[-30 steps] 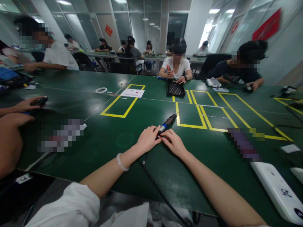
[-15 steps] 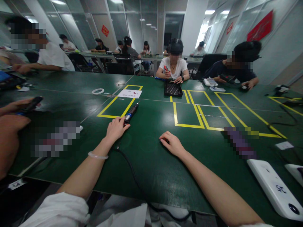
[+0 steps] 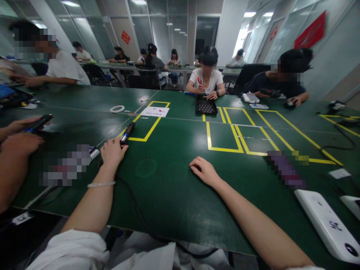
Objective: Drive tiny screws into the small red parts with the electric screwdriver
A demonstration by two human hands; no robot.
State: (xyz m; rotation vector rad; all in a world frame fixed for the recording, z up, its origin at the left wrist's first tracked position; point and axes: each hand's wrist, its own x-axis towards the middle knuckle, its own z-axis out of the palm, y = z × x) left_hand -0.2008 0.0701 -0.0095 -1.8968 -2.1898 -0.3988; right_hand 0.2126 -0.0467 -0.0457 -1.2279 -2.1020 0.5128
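My left hand (image 3: 113,152) is closed round the rear part of an electric screwdriver (image 3: 128,132), a dark slim body with a silver and blue band. Its front end points away from me, over the left line of a yellow taped frame (image 3: 137,139). A black cable (image 3: 135,204) runs from beside this hand down over the table's front edge. Resting on the green table (image 3: 174,202), my right hand (image 3: 204,171) has loosely bent fingers, a gap between thumb and forefinger, and nothing visible in it.
A paper sheet (image 3: 155,111) and a white tape ring (image 3: 117,109) lie beyond my left hand. At right is a white power bank (image 3: 323,221) beside a blurred phone-like object (image 3: 285,168). A person opposite works over a black tray (image 3: 206,105); another person's hands (image 3: 22,138) are at left.
My left hand has moved left with the electric screwdriver, which now points over the taped frame's left side. The cable has shifted left with it. My right hand has stayed in place.
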